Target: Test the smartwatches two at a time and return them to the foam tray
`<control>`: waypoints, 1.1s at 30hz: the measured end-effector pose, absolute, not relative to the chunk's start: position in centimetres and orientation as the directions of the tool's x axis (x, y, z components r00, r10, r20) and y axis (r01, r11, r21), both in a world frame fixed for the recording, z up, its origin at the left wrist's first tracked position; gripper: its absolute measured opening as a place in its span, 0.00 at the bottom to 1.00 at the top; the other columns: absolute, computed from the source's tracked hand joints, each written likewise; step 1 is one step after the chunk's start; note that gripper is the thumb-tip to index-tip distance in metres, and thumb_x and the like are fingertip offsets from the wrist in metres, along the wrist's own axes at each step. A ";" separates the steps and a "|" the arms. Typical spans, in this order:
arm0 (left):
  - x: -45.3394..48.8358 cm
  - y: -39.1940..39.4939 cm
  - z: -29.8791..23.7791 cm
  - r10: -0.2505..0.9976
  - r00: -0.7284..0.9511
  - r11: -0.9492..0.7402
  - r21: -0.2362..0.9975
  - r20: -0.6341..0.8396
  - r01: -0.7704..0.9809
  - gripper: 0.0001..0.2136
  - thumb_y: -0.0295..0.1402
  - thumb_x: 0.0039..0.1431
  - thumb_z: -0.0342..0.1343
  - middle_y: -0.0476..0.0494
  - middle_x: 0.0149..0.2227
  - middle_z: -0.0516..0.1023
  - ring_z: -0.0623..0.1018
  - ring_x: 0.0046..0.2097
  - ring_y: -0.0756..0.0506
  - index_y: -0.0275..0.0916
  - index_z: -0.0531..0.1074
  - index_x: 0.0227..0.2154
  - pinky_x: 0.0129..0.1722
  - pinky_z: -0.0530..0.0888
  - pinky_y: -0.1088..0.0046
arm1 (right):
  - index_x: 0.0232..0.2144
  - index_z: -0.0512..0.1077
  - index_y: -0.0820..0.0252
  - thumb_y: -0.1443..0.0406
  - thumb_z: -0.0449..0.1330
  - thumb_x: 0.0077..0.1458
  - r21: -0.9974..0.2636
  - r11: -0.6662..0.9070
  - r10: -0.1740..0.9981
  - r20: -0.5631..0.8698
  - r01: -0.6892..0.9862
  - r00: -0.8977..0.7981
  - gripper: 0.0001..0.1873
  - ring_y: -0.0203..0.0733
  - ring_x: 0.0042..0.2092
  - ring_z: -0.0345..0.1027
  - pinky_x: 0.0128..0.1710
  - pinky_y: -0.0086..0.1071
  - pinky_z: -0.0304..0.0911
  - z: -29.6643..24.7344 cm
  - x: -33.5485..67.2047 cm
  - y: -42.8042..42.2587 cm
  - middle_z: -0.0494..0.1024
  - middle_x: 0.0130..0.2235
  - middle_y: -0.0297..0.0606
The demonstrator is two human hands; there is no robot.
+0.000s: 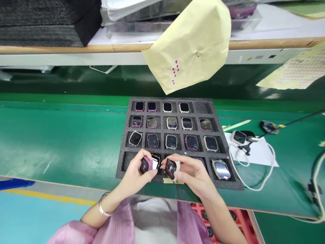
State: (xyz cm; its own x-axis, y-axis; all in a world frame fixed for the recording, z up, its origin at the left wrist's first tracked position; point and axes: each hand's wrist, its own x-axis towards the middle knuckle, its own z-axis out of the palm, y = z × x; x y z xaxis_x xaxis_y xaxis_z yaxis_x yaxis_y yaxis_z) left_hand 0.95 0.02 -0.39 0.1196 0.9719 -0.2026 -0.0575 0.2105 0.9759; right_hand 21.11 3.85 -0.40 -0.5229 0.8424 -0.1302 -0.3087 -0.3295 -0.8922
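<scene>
My left hand point(138, 174) is closed around a purple smartwatch case point(144, 165), its dark screen tilted upward. In my right hand point(194, 171) a white smartwatch case point(171, 168) is pinched between thumb and fingers, with a small bluish picture on its screen. Both hands are over the front row of a dark grey foam tray point(162, 132). Strapless watch cases in purple and pale frames, such as a pale one point(221, 169) at the front right, lie in most of its compartments. Another case with a lit white screen point(155, 162) shows beside my left fingers, partly hidden.
White charging cables point(261, 187) and a watch point(239, 137) on white paper lie right of the tray. A green pen point(236, 125) is behind them. A yellow paper sheet point(193, 47) hangs from the shelf point(122, 47) above. A red tray point(245, 220) sits below the bench edge.
</scene>
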 end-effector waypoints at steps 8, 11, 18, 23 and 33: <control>0.9 0.0 -0.3 0.969 0.148 0.203 0.979 -0.198 -0.020 0.09 0.25 0.55 0.56 0.57 0.25 0.64 0.66 0.22 0.55 0.41 0.61 0.34 0.23 0.64 0.80 | 0.45 0.78 0.50 0.64 0.69 0.52 -0.886 -0.326 0.848 -0.120 -0.330 -0.516 0.16 0.47 0.44 0.76 0.47 0.39 0.69 0.0 21.0 3.8 0.81 0.44 0.40; 0.9 0.1 -0.4 0.971 0.149 0.193 0.980 -0.186 -0.039 0.10 0.24 0.55 0.56 0.57 0.25 0.64 0.65 0.22 0.55 0.41 0.60 0.33 0.23 0.64 0.80 | 0.44 0.79 0.51 0.64 0.69 0.52 -0.883 -0.329 0.848 -0.120 -0.335 -0.516 0.15 0.46 0.44 0.76 0.47 0.38 0.69 0.0 21.0 3.8 0.80 0.44 0.40; 0.9 0.0 -0.6 0.972 0.147 0.200 0.976 -0.185 -0.091 0.10 0.26 0.56 0.57 0.57 0.27 0.63 0.65 0.22 0.56 0.41 0.60 0.33 0.23 0.64 0.80 | 0.45 0.78 0.51 0.65 0.69 0.52 -0.876 -0.327 0.846 -0.105 -0.353 -0.524 0.16 0.44 0.45 0.75 0.47 0.34 0.68 -0.1 21.0 3.9 0.80 0.44 0.40; 0.8 -0.1 -0.9 0.970 0.133 0.214 0.973 -0.202 -0.090 0.10 0.24 0.56 0.56 0.57 0.26 0.63 0.66 0.22 0.55 0.41 0.59 0.33 0.24 0.66 0.79 | 0.45 0.79 0.52 0.65 0.69 0.52 -0.880 -0.317 0.838 -0.085 -0.354 -0.539 0.16 0.44 0.43 0.74 0.45 0.33 0.69 -0.3 21.0 4.0 0.78 0.43 0.39; 0.8 -0.1 -0.9 0.970 0.149 0.208 0.974 -0.193 -0.094 0.11 0.24 0.56 0.56 0.57 0.27 0.63 0.66 0.23 0.55 0.41 0.58 0.33 0.24 0.66 0.79 | 0.46 0.78 0.51 0.65 0.68 0.53 -0.884 -0.305 0.837 -0.072 -0.354 -0.542 0.16 0.43 0.44 0.74 0.45 0.32 0.69 -0.3 21.1 4.0 0.77 0.44 0.39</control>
